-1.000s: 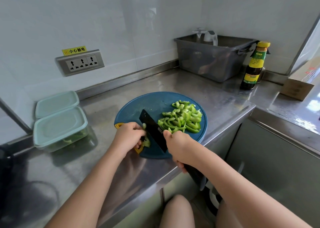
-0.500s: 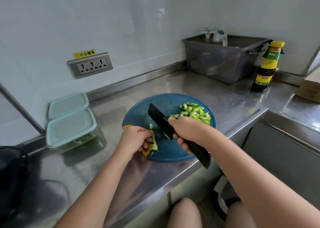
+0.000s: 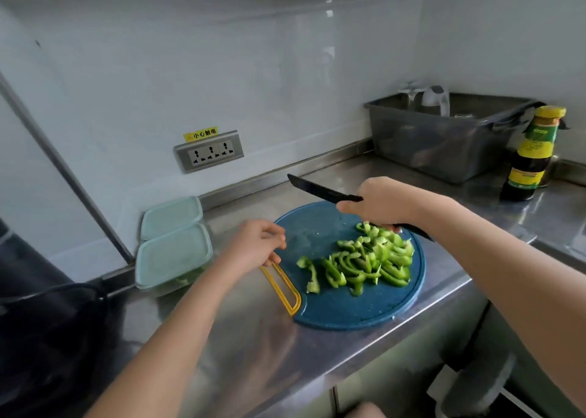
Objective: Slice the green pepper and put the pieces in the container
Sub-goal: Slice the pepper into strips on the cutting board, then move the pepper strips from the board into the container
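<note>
A pile of sliced green pepper (image 3: 364,260) lies on the round blue cutting board (image 3: 336,310), which has a yellow handle loop (image 3: 282,287). My right hand (image 3: 385,202) grips a black knife (image 3: 320,189), lifted above the board's far edge with the blade pointing left. My left hand (image 3: 257,243) hovers at the board's left edge with loosely curled fingers and holds nothing. Two lidded pale green containers (image 3: 172,256) stand to the left of the board; the near one shows green pieces inside.
A grey plastic tub (image 3: 444,138) sits at the back right with a dark sauce bottle (image 3: 529,161) beside it. A wall socket (image 3: 209,151) is mounted above the steel counter (image 3: 253,338). A dark bag (image 3: 47,338) fills the lower left.
My right hand raised the knife off the board and swung the blade to point left. My left hand let go of the pepper end and moved back to the board's left edge.
</note>
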### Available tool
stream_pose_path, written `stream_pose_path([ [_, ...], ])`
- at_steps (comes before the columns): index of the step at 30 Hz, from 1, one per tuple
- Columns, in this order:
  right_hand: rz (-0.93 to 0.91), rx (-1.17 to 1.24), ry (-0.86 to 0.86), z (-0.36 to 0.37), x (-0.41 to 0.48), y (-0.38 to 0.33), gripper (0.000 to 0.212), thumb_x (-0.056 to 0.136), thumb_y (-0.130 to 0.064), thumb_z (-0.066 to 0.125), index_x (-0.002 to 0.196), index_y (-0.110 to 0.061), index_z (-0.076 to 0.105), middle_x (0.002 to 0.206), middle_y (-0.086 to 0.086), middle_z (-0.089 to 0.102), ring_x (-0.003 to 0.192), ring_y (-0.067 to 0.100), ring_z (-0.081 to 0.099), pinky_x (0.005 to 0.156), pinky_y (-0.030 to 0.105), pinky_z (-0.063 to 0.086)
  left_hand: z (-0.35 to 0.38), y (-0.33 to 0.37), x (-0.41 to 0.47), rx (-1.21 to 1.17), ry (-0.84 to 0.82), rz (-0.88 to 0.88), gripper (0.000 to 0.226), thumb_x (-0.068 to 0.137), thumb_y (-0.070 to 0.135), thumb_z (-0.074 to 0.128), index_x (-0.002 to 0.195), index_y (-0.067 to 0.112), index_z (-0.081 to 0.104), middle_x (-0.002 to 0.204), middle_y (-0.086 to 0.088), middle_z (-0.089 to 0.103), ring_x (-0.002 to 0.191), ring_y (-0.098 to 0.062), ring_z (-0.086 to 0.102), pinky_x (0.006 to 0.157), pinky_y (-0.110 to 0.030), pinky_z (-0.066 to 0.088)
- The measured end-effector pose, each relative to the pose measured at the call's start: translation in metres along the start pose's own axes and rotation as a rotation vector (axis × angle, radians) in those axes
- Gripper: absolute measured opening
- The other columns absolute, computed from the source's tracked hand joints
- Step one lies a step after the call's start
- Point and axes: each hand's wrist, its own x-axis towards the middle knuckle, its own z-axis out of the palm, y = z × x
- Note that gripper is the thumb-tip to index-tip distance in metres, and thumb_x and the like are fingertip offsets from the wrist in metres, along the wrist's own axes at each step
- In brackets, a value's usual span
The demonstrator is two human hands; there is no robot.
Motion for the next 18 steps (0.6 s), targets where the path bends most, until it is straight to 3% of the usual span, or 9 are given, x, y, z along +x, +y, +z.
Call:
stream_pose_path([
  [3,-0.118,-0.214,0.066,0.009,0.019,0.006,0.054,0.093,-0.054,0.040,0.068,-0.008,0.053,0.057,0.004,0.052,0.058,0.023,0.053,0.063,0.034,0.045,-0.021,-0.006,0.001,0.048,0.068,0.042,0.014,0.091,0.012,0.057,0.103,0.016,0.062,0.086,0.003,0.069,0.055,-0.008,0.061,0.050,-0.017,0.048],
  [6,-0.142,-0.233,0.094,0.014,0.036,0.022,0.038,0.091,-0.050,0.049,0.081,-0.014,0.050,0.074,0.000,0.048,0.076,0.023,0.050,0.065,0.031,0.037,-0.029,-0.017,0.000,0.088,0.081,0.043,0.015,0.089,0.016,0.060,0.103,0.017,0.063,0.083,0.004,0.069,0.063,-0.009,0.063,0.056,-0.020,0.049],
  [10,-0.064,-0.191,0.157,0.016,0.058,0.057,0.027,0.088,-0.042,0.058,0.093,-0.016,0.051,0.094,0.006,0.057,0.093,0.027,0.056,0.068,0.030,0.035,-0.018,-0.032,-0.003,0.198,-0.053,0.070,0.022,0.086,0.026,0.064,0.108,0.026,0.063,0.103,0.008,0.067,0.092,-0.007,0.063,0.086,-0.023,0.048],
  [13,0.058,-0.123,0.198,0.018,0.073,0.082,0.037,0.086,-0.038,0.063,0.107,-0.009,0.055,0.105,0.012,0.060,0.098,0.029,0.056,0.068,0.029,0.035,-0.006,-0.041,-0.002,0.377,-0.113,0.098,0.030,0.087,0.030,0.063,0.117,0.026,0.061,0.117,0.009,0.062,0.107,-0.006,0.057,0.093,-0.020,0.040],
  [18,0.213,-0.071,0.144,0.027,0.085,0.106,0.041,0.086,-0.032,0.065,0.111,0.000,0.061,0.108,0.016,0.065,0.098,0.030,0.060,0.078,0.032,0.047,0.004,-0.044,-0.001,0.561,-0.111,0.136,0.029,0.090,0.032,0.057,0.118,0.026,0.061,0.122,0.007,0.059,0.109,-0.009,0.055,0.089,-0.019,0.038],
])
